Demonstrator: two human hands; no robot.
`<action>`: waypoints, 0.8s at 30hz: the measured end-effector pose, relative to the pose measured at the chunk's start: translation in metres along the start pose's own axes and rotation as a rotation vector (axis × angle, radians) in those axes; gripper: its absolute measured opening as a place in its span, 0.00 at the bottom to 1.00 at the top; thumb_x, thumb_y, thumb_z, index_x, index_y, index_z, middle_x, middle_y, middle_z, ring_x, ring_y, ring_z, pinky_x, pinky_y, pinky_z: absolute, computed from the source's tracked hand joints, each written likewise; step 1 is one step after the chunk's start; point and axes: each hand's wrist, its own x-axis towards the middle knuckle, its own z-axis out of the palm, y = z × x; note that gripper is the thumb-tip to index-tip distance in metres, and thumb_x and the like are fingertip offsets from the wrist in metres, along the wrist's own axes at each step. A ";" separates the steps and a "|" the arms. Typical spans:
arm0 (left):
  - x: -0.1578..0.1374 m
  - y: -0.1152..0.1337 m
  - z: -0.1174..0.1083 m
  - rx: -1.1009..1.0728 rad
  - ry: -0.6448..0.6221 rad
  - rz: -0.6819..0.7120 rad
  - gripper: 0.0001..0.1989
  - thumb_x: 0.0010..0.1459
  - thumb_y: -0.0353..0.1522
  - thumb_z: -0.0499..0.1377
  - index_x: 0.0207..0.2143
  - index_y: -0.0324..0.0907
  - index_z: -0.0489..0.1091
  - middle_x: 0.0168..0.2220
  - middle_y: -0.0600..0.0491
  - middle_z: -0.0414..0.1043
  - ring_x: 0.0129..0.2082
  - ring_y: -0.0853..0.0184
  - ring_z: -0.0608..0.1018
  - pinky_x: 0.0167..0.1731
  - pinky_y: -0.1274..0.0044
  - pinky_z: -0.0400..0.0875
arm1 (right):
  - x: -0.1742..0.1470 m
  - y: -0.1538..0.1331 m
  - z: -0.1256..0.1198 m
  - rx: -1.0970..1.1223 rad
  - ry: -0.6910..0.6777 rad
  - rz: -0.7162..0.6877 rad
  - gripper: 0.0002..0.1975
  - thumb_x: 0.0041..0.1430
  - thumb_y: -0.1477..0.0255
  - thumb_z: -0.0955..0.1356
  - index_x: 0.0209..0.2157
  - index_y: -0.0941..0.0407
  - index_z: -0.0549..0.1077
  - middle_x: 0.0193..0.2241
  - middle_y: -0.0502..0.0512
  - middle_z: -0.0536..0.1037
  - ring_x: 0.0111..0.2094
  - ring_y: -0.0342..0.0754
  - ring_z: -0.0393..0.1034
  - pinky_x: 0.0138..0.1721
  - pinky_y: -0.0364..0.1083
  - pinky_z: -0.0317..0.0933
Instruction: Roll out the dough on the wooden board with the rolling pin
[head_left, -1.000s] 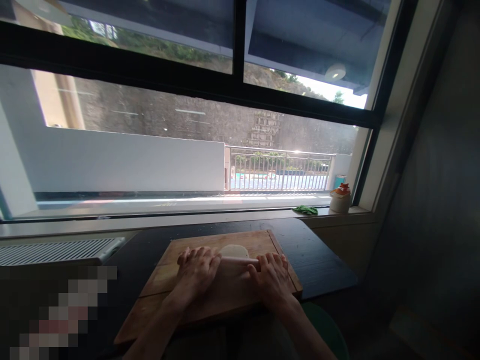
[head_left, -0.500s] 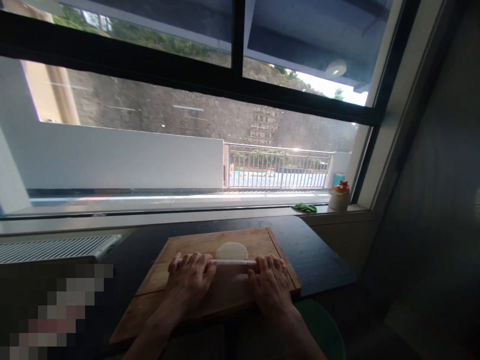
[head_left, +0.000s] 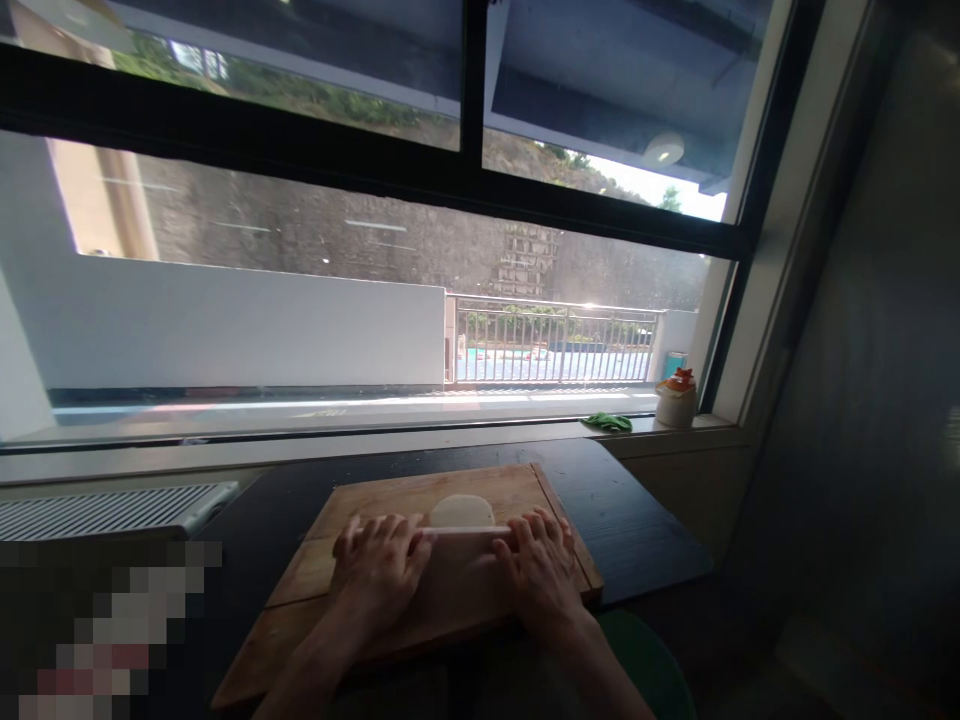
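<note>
A slim rolling pin (head_left: 466, 531) lies crosswise over a flat pale piece of dough (head_left: 461, 511), hiding the dough's near edge. My left hand (head_left: 381, 562) is bent over the pin's left end, and my right hand (head_left: 541, 560) rests on its right end in the same way. Both thumbs point inward on the near side of the pin. Under all of this is a wooden board (head_left: 307, 585), and the dough's rounded far part shows beyond the pin.
The board stands on a dark table (head_left: 626, 525) below a wide window. On the sill sit a green cloth (head_left: 609, 422) and a whitish container with an orange top (head_left: 676, 398). A radiator (head_left: 127, 508) is at left, and a green round seat (head_left: 645, 665) at lower right.
The whole view has shifted slightly, so the scene sits a little lower. The fingers have moved slightly on the rolling pin; it stays at the dough's near part.
</note>
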 end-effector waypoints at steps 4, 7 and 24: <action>-0.016 0.002 -0.003 -0.005 0.014 0.019 0.20 0.61 0.43 0.47 0.47 0.45 0.69 0.45 0.49 0.72 0.48 0.58 0.69 0.58 0.60 0.42 | -0.018 0.004 0.004 -0.013 0.015 -0.010 0.18 0.64 0.59 0.56 0.52 0.48 0.64 0.54 0.52 0.67 0.62 0.52 0.46 0.62 0.58 0.30; -0.007 0.003 -0.006 0.001 -0.031 0.006 0.19 0.62 0.43 0.45 0.45 0.46 0.70 0.43 0.51 0.73 0.47 0.59 0.69 0.57 0.61 0.45 | -0.006 0.003 0.001 -0.029 -0.013 -0.007 0.18 0.64 0.58 0.55 0.47 0.50 0.67 0.52 0.53 0.69 0.62 0.53 0.46 0.61 0.58 0.32; 0.009 0.006 -0.007 0.003 0.007 0.042 0.19 0.63 0.41 0.44 0.38 0.46 0.73 0.39 0.51 0.75 0.46 0.57 0.71 0.55 0.59 0.48 | 0.064 -0.001 0.000 -0.151 -0.161 0.022 0.22 0.65 0.61 0.54 0.37 0.55 0.75 0.44 0.61 0.73 0.52 0.54 0.60 0.54 0.57 0.47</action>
